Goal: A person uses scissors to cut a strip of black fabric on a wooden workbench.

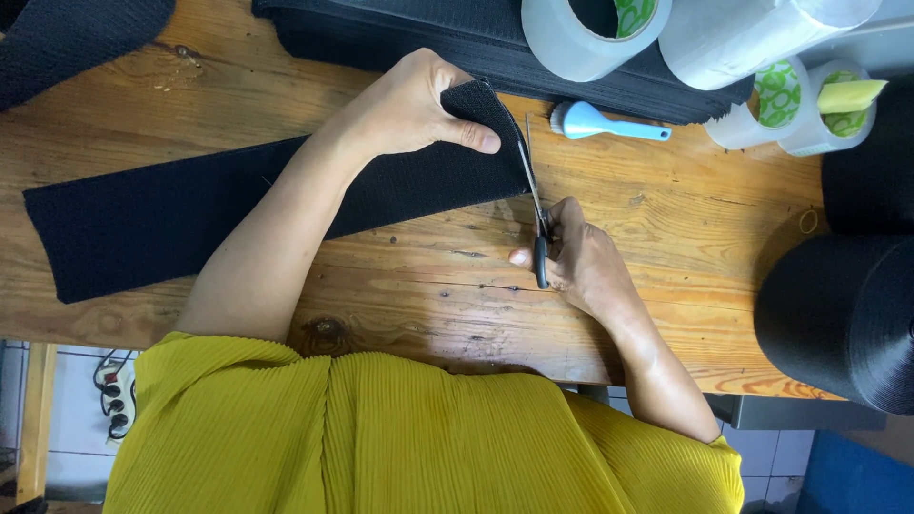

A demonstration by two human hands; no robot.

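- At the middle of the wooden table (409,286), I see a long black fabric strip (171,214) lying flat, running from the left side to just past centre.
- Left hand (409,105) sits on the strip's right end; thumb on top and fingers curled under the corner, pinching and lifting it slightly off the wood.
- Right hand (581,262) holds black-handled scissors (535,205), fingers closed around the handles near the front edge, blades pointing toward the far edge.
- Blades run right along the strip's cut end, touching or just beside it; I can't tell how wide they're parted, they look nearly closed.
- Far edge: flat stack of black material (457,38), a blue brush (600,122) just beside it, clear tape rolls (581,33) and two smaller rolls (809,109) at the far right corner.
- Right edge: big black roll (843,319). Far left corner: more black cloth (67,38).
- Risk, my read: left thumb tip is very near the blades; a quick snip could nick it.
- Risk: the lifted corner is held by the pinch only, so the fabric could twist or slide and the cut edge go crooked or frayed.
- Risk: the long free end on the left is unweighted; a tug could drag the whole strip.
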